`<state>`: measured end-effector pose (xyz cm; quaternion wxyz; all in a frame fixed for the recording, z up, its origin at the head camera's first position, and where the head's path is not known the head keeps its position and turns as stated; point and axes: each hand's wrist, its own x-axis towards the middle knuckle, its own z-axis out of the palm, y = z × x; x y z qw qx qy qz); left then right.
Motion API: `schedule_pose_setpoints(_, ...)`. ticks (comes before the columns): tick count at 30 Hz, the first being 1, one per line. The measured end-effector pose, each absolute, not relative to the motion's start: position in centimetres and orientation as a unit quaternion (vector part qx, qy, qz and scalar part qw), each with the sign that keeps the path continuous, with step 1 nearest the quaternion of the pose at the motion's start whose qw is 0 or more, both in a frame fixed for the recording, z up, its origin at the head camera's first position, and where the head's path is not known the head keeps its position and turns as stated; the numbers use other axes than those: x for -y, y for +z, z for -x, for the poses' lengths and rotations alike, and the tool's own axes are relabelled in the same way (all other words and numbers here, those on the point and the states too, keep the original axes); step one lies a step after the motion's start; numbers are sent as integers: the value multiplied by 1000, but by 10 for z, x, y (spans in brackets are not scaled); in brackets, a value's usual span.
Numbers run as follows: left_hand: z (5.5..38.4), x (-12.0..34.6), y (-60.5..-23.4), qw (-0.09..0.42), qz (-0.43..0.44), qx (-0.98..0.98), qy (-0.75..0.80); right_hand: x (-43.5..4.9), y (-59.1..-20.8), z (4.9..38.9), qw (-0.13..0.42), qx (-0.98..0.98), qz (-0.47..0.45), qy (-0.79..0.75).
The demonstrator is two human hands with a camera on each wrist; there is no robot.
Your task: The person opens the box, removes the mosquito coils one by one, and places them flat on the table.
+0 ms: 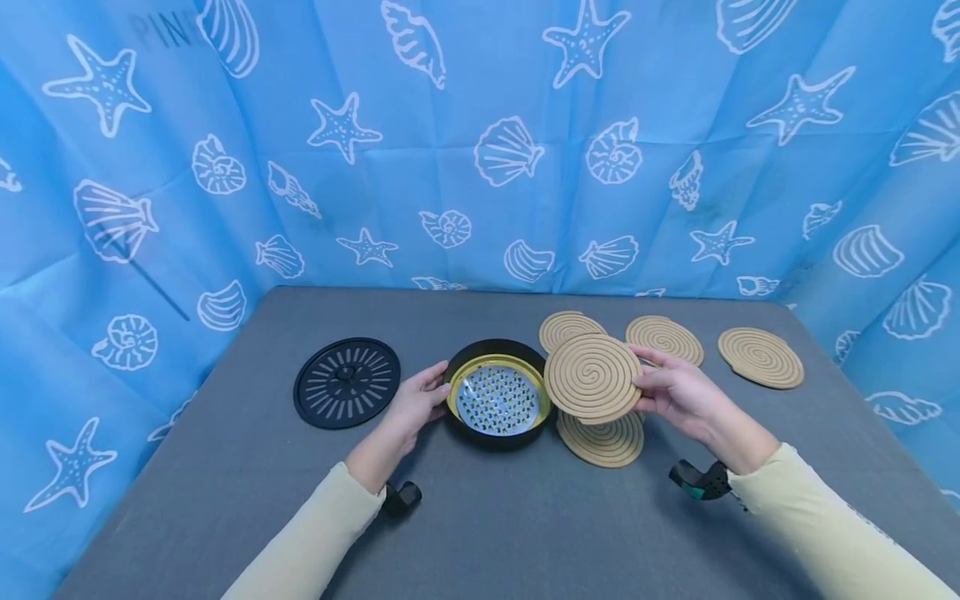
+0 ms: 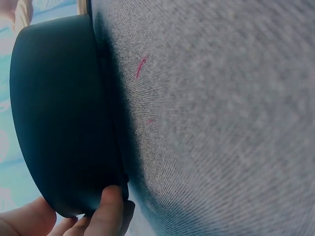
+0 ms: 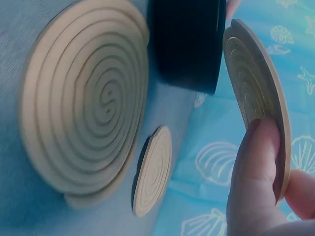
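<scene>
In the head view my right hand (image 1: 682,392) pinches a tan mosquito coil (image 1: 592,377) by its right edge, thumb against one face. The raised coil (image 3: 258,98) is seen nearly edge-on in the right wrist view. Just left of it stands a round black tin (image 1: 498,442) with a gold inside and a perforated silvery plate (image 1: 498,400) in it. My left hand (image 1: 416,404) grips the tin's left side, fingertips (image 2: 110,201) on its dark wall. Below the raised coil another mosquito coil (image 1: 603,446) lies on the table, partly hidden.
A slotted black lid (image 1: 347,383) lies left of the tin on the grey table (image 1: 480,533). More mosquito coils lie behind and to the right: one coil (image 1: 566,325) at the back, another coil (image 1: 667,335), and a coil (image 1: 761,357) farthest right. A blue seashell-print curtain (image 1: 465,167) hangs behind.
</scene>
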<state>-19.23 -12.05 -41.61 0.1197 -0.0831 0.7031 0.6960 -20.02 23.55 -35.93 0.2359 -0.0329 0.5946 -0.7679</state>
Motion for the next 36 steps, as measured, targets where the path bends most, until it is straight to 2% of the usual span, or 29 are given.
schedule_pose_setpoints(11,194,120,-418,121,91,-697,701,-259,-361,204,239,-595,0,-767)
schedule_pose_setpoints(36,190,122,-420,116,85,-699,701,-304,-366,207,230,-615,-13,-754)
